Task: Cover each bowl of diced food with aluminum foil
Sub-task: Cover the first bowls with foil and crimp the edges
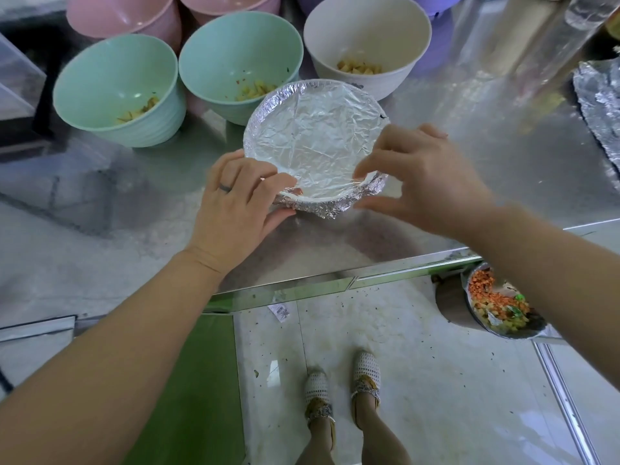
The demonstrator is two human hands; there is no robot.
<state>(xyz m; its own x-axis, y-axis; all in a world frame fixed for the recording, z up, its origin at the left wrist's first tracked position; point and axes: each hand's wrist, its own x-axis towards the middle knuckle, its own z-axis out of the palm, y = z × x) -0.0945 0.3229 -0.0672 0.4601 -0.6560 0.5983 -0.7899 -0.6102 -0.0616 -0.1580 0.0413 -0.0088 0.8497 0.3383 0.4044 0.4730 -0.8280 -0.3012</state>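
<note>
A bowl (303,199) stands near the front of the steel counter, its top covered by crinkled aluminum foil (312,135) folded down over the rim. My left hand (235,203) grips the bowl's near-left rim, fingers curled on the foil edge. My right hand (422,182) is at the near-right rim, thumb and fingers spread around the foil edge, fingertips touching it. Behind stand two mint green bowls (117,92) (235,62) and a white bowl (365,45), each uncovered with diced food at the bottom.
Pink bowls (124,15) and purple bowls (436,1) line the back. A loose foil sheet (597,105) lies at the right edge. A metal bowl of diced vegetables (500,307) sits below the counter's front edge (302,283). My feet stand on the tiled floor.
</note>
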